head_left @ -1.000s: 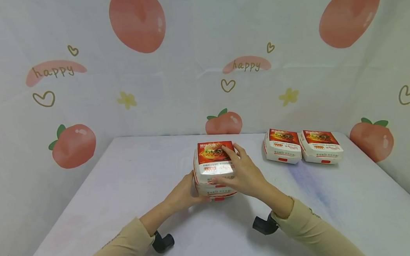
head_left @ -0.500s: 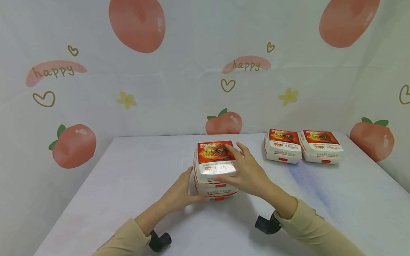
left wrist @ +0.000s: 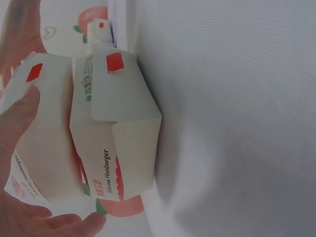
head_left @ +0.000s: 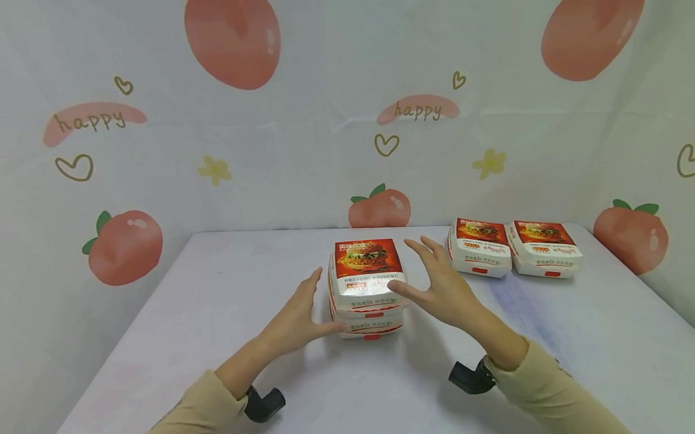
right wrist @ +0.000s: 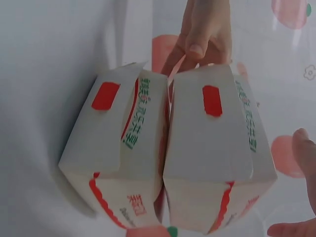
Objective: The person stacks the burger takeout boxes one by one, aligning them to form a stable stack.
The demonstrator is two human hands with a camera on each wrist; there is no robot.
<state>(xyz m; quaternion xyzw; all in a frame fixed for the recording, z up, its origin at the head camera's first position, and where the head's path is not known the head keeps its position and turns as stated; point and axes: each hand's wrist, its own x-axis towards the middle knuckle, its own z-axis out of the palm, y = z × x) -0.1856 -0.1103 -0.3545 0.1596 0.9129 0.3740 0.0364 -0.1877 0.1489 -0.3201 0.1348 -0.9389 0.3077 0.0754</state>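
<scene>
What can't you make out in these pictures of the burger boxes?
Top of the lower box: head view, covered by the upper box.
Inside both: every view, hidden by their walls.
Small print on the rightmost box: head view, too small.
Part of the left hand: left wrist view, cut by left edge.
Part of the right hand: right wrist view, cut by right edge.

Both hands (head_left: 294, 320) (head_left: 450, 297) face each other, thumbs (head_left: 408, 292) spread from fingers (head_left: 421, 254), forearms (head_left: 186, 413) slanting inward.
</scene>
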